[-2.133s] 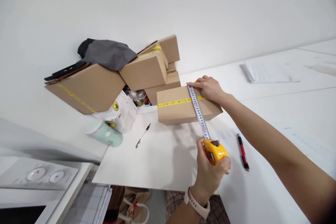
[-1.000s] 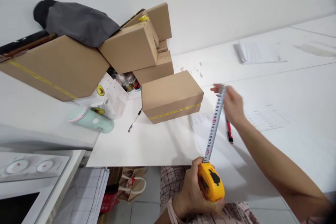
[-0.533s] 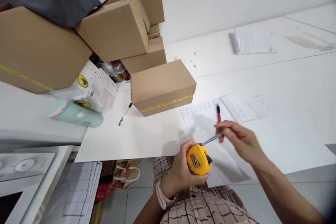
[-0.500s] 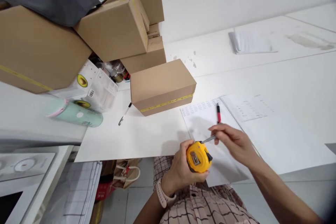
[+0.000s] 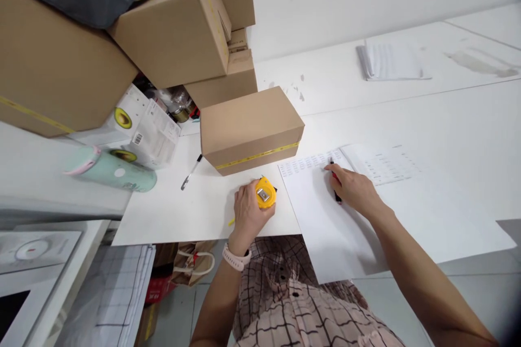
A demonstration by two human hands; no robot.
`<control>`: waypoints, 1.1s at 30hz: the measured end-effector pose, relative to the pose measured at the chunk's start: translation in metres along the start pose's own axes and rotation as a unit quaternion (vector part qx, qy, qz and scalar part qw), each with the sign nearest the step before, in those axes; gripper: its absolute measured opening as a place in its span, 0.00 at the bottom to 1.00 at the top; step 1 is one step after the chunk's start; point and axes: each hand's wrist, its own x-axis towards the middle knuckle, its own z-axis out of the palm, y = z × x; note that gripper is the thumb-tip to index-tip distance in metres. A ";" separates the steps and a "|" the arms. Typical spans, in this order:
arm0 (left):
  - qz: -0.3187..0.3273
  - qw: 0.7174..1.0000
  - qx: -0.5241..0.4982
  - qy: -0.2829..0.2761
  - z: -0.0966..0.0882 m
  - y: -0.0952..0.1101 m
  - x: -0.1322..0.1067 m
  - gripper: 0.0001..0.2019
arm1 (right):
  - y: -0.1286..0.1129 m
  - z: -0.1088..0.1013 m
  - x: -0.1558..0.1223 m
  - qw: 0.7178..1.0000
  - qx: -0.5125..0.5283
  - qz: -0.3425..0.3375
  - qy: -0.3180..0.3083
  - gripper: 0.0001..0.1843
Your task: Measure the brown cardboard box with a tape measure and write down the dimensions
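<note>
Grasped in the left hand (image 5: 246,207), the tape measure (image 5: 266,193) is held just below mid-frame, seemingly so the paper (image 5: 329,222) is left uncovered; the red pen (image 5: 335,177), right of centre, is touched by the right hand (image 5: 357,191), its grip unclear.

Your white table (image 5: 163,222) carries a cardboard box (image 5: 252,127) near its left end. Left of it lies a slim pen (image 5: 191,172). Toward your edge, the tape measure (image 5: 265,193) is at the tabletop; whether it touches is hard to tell. On your right, large sheets of paper (image 5: 325,233) overhang the front edge. Farther back lies a stack of papers (image 5: 393,61).
</note>
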 end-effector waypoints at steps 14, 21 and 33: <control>0.200 0.978 0.017 -0.057 0.040 0.049 -0.001 0.25 | -0.019 -0.020 0.007 0.836 0.539 0.031 0.100 0.21; 0.191 0.965 0.075 -0.163 0.085 0.077 0.003 0.37 | -0.033 0.018 0.040 0.838 0.542 0.041 -0.037 0.22; 0.192 0.963 0.078 -0.171 0.080 0.073 0.004 0.35 | -0.021 0.041 0.044 0.901 0.418 0.045 0.107 0.19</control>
